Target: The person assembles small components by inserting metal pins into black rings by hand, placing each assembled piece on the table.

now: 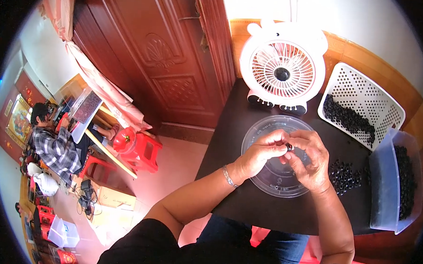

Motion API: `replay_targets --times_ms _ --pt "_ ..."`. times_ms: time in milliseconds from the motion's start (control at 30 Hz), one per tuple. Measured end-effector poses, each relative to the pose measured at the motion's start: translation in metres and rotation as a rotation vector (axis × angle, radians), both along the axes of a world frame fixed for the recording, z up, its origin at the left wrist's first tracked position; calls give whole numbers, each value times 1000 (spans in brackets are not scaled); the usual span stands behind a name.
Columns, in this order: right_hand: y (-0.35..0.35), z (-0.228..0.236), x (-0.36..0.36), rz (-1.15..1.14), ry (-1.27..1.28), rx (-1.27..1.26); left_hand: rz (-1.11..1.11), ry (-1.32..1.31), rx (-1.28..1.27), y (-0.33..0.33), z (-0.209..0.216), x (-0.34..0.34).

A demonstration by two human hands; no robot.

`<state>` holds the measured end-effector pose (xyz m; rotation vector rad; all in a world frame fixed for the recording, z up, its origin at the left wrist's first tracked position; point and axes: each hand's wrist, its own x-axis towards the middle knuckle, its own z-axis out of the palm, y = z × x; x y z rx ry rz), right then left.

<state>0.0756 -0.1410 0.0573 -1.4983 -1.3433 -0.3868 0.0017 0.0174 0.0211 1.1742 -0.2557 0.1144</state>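
Above a clear round plastic lid (277,184) on the dark table, my two hands meet. My left hand (266,151) and my right hand (310,157) both pinch a small black part (290,147) with a reddish glint between their fingertips. The fingers cover most of it, so its exact kind does not show. Beside my right hand, small black ring-like pieces (344,178) lie spread on the tabletop. More black pieces fill the lower end of a white perforated basket (385,104) and a translucent blue bin (383,186) at the right.
A white animal-shaped fan (282,74) stands at the table's back edge, by the wall. Beyond the table's left side are a red stool (144,152) and a wooden door (153,49). Farther left, a person (57,146) in a plaid shirt sits at another work surface.
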Motion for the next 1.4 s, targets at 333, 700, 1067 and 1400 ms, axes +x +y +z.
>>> replay_targets --times_ms 333,700,1067,1400 --pt "-2 -5 3 -46 -5 -47 -43 100 -93 -6 1 2" --pt "-16 12 21 -65 365 -458 31 105 -246 16 -4 8" --pt "-22 3 23 52 337 -962 142 100 -223 25 -6 8" --pt "-14 -6 14 -67 87 -614 172 124 -219 26 -9 8"
